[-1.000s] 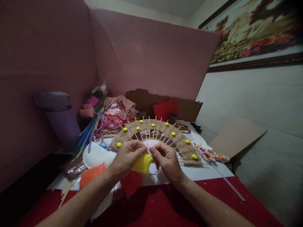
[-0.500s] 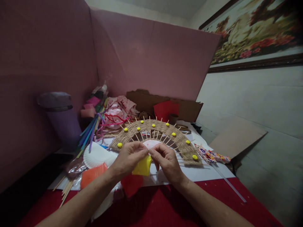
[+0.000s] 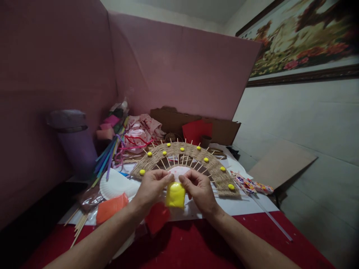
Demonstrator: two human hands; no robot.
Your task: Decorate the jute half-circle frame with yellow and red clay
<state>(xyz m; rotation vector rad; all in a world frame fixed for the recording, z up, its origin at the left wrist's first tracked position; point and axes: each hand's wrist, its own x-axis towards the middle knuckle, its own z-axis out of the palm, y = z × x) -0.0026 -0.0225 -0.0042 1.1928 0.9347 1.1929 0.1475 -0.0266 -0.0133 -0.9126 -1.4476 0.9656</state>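
1. A red cloth (image 3: pixel 196 246) covers the near edge of the desk (image 3: pixel 252 203), and both forearms reach in over it.
2. The left hand (image 3: pixel 151 188) and the right hand (image 3: pixel 200 190) hold a yellow packet (image 3: pixel 175 195) between them, just above the desk; the fingers (image 3: pixel 168 178) of each hand pinch its top corners.
3. A red packet (image 3: pixel 156 221) lies just below the yellow one, and an orange packet (image 3: pixel 110 207) lies to the left beside a paper plate (image 3: pixel 112 183).
4. Behind the hands lies a woven fan (image 3: pixel 185 155) of twine and sticks, dotted with yellow beads (image 3: pixel 230 186).
5. Farther back are coloured straws (image 3: pixel 105 158), pink cloth (image 3: pixel 141 129) and a cardboard box (image 3: pixel 224 129).
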